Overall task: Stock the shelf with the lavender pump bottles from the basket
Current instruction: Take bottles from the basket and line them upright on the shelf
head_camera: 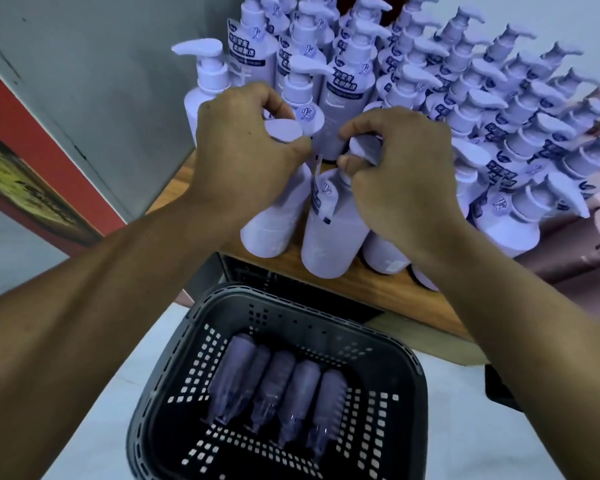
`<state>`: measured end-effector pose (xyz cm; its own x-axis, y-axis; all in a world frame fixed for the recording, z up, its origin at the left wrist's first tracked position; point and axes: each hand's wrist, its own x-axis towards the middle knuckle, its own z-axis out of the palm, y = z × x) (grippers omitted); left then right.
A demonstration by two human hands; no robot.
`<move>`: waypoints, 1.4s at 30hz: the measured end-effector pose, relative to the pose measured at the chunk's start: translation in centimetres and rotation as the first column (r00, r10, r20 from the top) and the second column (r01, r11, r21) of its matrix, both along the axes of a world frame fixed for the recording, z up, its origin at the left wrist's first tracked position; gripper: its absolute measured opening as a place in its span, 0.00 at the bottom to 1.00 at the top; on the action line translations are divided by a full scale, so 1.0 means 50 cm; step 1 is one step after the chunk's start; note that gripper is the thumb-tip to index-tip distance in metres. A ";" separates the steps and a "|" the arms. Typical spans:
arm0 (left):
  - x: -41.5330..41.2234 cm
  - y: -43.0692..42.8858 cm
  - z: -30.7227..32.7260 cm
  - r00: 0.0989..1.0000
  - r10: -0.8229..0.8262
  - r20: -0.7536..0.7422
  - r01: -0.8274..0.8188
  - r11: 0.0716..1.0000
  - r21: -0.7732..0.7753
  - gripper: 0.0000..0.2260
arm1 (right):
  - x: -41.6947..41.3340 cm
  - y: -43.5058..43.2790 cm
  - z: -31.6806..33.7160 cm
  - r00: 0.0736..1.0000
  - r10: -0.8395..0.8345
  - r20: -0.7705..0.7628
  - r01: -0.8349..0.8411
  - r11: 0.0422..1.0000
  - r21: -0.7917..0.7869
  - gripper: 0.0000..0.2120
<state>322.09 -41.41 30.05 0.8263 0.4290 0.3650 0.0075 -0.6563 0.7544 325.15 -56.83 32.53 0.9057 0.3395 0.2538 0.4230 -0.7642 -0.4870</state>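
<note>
Two bare hands met over the front edge of the wooden shelf [368,289], each on a separate lavender pump bottle standing there. The left hand [243,143] had its fingers curled over the pump head [283,130] of the left front bottle [274,230], with the thumb pressed in from the near side, so the grip was clamped on the top of the pump. The right hand [399,168] pinched the pump head of the middle front bottle [333,237] between thumb and bent fingers; the remaining fingers were folded in tight behind them. A small printed tag [324,199] hung from that bottle's neck, between the two hands. Both bottles stood upright and just beside each other, near the shelf's lip, and a third bottle [385,254] stood to their right, partly hidden beneath the right wrist. Behind them, many rows of stocked bottles [465,98] filled the shelf, packed close, their pump spouts mostly turned the same way. Below the shelf edge sat a dark perforated basket [194,327], and several more lavender bottles [291,393] lay on their sides in its bottom, side by side with their pump ends towards the camera. The basket rested on a pale surface [136,375]. A grey wall [101,64] and a red panel [49,133] bordered the shelf on the left.
</note>
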 end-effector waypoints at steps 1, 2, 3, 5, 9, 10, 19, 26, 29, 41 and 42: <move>0.003 0.003 -0.002 1.000 -0.003 0.009 0.003 1.000 -0.003 0.09 | 0.002 -0.004 -0.003 1.000 0.002 0.009 -0.002 1.000 0.007 0.11; 0.006 0.008 -0.004 1.000 0.003 0.016 -0.003 1.000 -0.013 0.09 | 0.003 -0.008 -0.006 1.000 0.008 0.014 -0.008 1.000 0.009 0.11; 0.008 0.013 -0.005 1.000 0.015 0.020 -0.015 1.000 -0.025 0.09 | 0.002 -0.013 -0.009 1.000 0.017 0.018 -0.017 1.000 0.006 0.11; 0.010 0.024 -0.009 0.999 0.025 0.024 -0.024 0.999 -0.041 0.09 | -0.002 -0.023 -0.017 0.999 0.033 0.029 -0.033 0.999 0.005 0.12; -0.004 0.036 -0.025 0.999 -0.028 0.025 0.029 0.999 -0.034 0.13 | -0.018 -0.035 -0.037 0.994 0.055 0.099 -0.056 0.998 0.004 0.12; -0.014 0.035 -0.030 0.999 -0.039 0.033 0.039 0.999 -0.009 0.15 | -0.025 -0.036 -0.043 0.993 0.062 0.099 -0.063 0.998 0.013 0.13; -0.084 0.022 -0.077 0.984 0.142 0.108 -0.115 0.968 -0.221 0.16 | -0.124 -0.099 -0.085 0.986 -0.049 0.161 0.011 0.974 0.228 0.23; -0.049 0.087 -0.009 0.983 0.183 0.020 -0.171 0.947 -0.270 0.09 | -0.051 -0.086 0.025 0.989 0.032 0.143 -0.060 0.980 0.192 0.09; -0.007 0.123 0.035 0.982 0.187 0.001 -0.180 0.949 -0.257 0.11 | -0.002 -0.040 0.073 0.992 0.124 -0.003 -0.123 0.987 0.101 0.10; 0.128 0.245 0.048 0.982 -0.063 -0.179 0.072 0.997 0.041 0.16 | 0.214 0.162 0.051 0.986 0.097 -0.138 -0.132 0.952 -0.276 0.21; 0.129 0.249 0.041 0.978 -0.116 -0.172 0.126 0.991 0.049 0.15 | 0.220 0.167 0.047 0.984 0.088 -0.153 -0.132 0.942 -0.309 0.19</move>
<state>328.54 -28.94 32.10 0.9227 0.3038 0.2375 0.0491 -0.7034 0.7091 336.16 -48.46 34.89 0.8763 0.4818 -0.0052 0.4604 -0.8404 -0.2858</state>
